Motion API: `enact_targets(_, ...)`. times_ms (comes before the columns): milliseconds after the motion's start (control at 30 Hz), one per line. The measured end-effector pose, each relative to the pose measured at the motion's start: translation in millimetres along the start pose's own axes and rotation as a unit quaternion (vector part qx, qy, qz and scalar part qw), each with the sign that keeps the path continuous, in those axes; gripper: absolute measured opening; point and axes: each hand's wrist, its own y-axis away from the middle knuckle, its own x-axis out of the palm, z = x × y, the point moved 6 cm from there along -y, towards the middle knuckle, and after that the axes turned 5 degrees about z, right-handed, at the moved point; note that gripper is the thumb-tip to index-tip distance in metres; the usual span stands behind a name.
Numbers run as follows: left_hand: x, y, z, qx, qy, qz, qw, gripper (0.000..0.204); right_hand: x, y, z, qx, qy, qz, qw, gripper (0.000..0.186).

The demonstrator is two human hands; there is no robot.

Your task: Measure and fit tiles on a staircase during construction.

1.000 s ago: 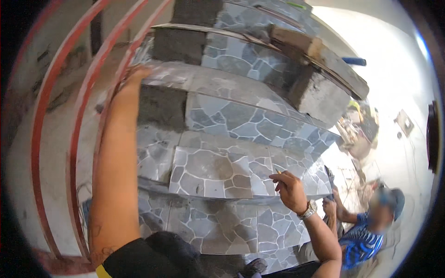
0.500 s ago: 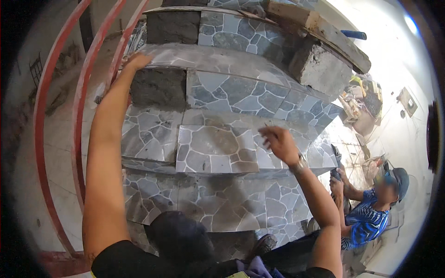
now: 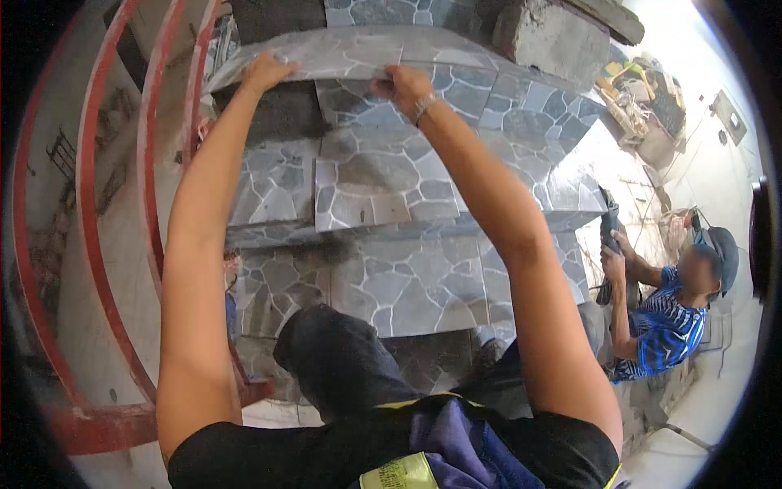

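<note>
Both my arms stretch forward to a stair tread covered by a grey stone-pattern tile [image 3: 346,50]. My left hand [image 3: 271,73] is at the tile's front edge, left of the middle, its fingers bent over the edge. My right hand [image 3: 405,86] grips the same edge further right, with curled fingers and a watch on the wrist. Beneath the edge, between stone-pattern riser tiles [image 3: 460,94] and the railing, a dark rough mortar patch [image 3: 285,110] shows. One step lower, a stone-pattern tile [image 3: 383,191] covers the tread.
Curved red railing bars [image 3: 148,122] rise on the left. A rough concrete block [image 3: 552,39] sits at the upper right. A co-worker in a blue patterned shirt [image 3: 664,322] is at the right, holding a dark object [image 3: 609,224]. My dark-trousered knee [image 3: 338,350] is bent below.
My right hand has moved from above the lower tread up to the upper tile's edge. My left hand has shifted right along that tread. The view has moved, so the stairs sit higher.
</note>
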Motion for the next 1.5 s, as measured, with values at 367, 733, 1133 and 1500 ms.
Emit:
enact_targets(367, 50.7, 208.0, -26.1, -0.144, 0.475, 0.113, 0.861, 0.050, -49.3, 191.6, 17.2, 0.192, 0.067, -0.025, 0.979, 0.039)
enact_targets(733, 148.6, 246.2, 24.8, -0.161, 0.486, 0.047, 0.858, 0.049, -81.7, 233.4, -15.2, 0.176, 0.297, 0.076, 0.935, 0.031)
enact_targets(1133, 158.5, 253.2, 2.5, -0.198, 0.500, 0.036, 0.842, 0.045, -131.9, 237.9, -29.4, 0.004, 0.453, 0.108, 0.885, 0.042)
enact_targets(1500, 151.8, 250.9, -2.4, -0.142, 0.301, 0.029, 0.943, 0.043, -116.3, 243.1, -37.3, -0.061, 0.458, 0.093, 0.882, 0.040)
